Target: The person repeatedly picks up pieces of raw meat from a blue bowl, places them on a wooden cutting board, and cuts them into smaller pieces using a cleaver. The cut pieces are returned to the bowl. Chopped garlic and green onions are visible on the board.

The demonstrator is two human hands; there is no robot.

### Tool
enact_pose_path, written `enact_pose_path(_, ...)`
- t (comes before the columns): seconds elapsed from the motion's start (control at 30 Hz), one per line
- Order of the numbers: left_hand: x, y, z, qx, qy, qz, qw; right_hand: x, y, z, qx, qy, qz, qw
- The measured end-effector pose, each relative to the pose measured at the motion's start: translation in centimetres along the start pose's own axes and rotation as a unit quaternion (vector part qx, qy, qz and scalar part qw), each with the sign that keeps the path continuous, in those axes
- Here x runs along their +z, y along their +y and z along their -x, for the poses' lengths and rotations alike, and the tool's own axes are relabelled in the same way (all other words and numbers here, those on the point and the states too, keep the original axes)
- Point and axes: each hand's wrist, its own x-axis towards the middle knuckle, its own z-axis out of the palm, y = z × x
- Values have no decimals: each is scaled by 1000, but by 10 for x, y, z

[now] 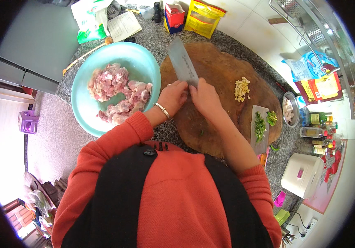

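My right hand (206, 96) and my left hand (173, 96) meet at the handle end of a cleaver (182, 62), above a round wooden chopping board (202, 124). The blade points away from me, towards the wall. Which hand carries the handle, I cannot tell, as the fingers hide it. Chopped garlic (242, 89) lies on the board, right of my hands. Farther right, a small white cutting board (266, 138) bears chopped green herbs (259, 126), with green pieces (271, 118) beside it. Left of my hands, a turquoise basin (156, 65) holds raw meat pieces (109, 82).
A metal bowl (296, 119) with pale pieces stands right of the board, near several bottles (318, 118) and a white container (301, 175). Along the back are a red box (174, 16) and a yellow packet (203, 19). A metal rack (340, 59) hangs on the right wall.
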Motion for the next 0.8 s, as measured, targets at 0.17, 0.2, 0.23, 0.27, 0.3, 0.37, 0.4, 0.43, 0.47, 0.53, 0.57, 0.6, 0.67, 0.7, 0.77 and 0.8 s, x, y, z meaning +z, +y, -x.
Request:
enact_pose_path(0.17, -7, 6, 15, -8, -34, 21, 999, 11, 11, -15, 9, 39, -72, 997)
enact_pose_path(0.2, -9, 8, 20, -34, -25, 37, 998, 10, 15, -15, 7, 69, -82, 994)
enact_pose_path(0.23, -13, 8, 23, -73, -28, 49, 996, 10, 17, -15, 5, 100, -92, 991)
enact_pose_path(0.27, -17, 7, 25, -96, -5, 83, 992, 8, 19, -15, 32, 109, -100, 988)
enact_pose_path(0.3, -18, 7, 26, -72, 10, 77, 994, 5, 22, -15, 43, 101, -172, 979)
enact_pose_path(0.37, -19, 7, 28, -39, 41, 65, 996, -7, 29, -13, 105, 50, -307, 944)
enact_pose_path(0.4, -19, 7, 28, -63, 12, 45, 997, -11, 31, -11, 94, 63, -316, 942)
enact_pose_path(0.43, -18, 8, 28, -70, 8, 29, 997, -15, 31, -8, 84, 93, -264, 956)
enact_pose_path(0.47, -16, 9, 29, -70, 6, 16, 997, -20, 30, -4, 63, 125, -213, 967)
enact_pose_path(0.53, -15, 12, 30, -65, 10, 2, 998, -27, 26, 9, 17, 147, -99, 984)
enact_pose_path(0.57, -13, 14, 29, -60, 16, 1, 998, -32, 24, 19, -7, 138, -38, 990)
enact_pose_path(0.6, -13, 15, 28, -42, 31, 3, 999, -37, 22, 29, -29, 132, 23, 991)
enact_pose_path(0.67, -11, 16, 24, -19, 22, -47, 998, -39, 14, 49, -43, 79, 66, 994)
enact_pose_path(0.7, -10, 16, 22, -8, 18, -69, 997, -38, 9, 57, -57, 58, 85, 993)
enact_pose_path(0.77, -8, 14, 18, 7, 9, -79, 997, -36, 4, 69, -47, 25, 109, 993)
enact_pose_path(0.8, -7, 12, 18, 2, -3, -84, 996, -34, 3, 72, -48, 10, 115, 992)
